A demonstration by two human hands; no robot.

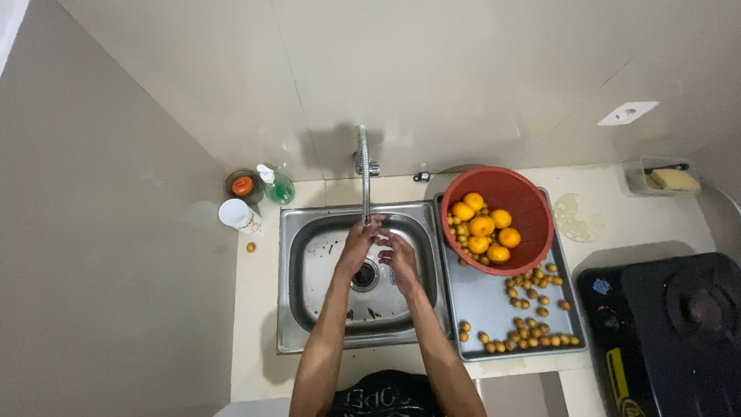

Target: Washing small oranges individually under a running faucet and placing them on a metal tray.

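Note:
Both my hands are over the steel sink point(305, 309), right under the spout of the metal faucet point(363, 174). My left hand point(357, 245) and my right hand point(400, 259) touch each other, fingers loosely spread, with nothing visible in them. The sink drain point(365, 276) lies just below the hands. To the right, a red colander point(532, 202) holds several oranges point(482, 225) and small yellow fruits.
Many small yellow fruits point(532, 328) lie on the steel drainboard point(486, 305). At the back left stand a green soap bottle point(276, 185), a white cup point(238, 215) and a small jar point(243, 185). A black stove point(671, 332) sits at the right, a sponge tray point(670, 177) behind it.

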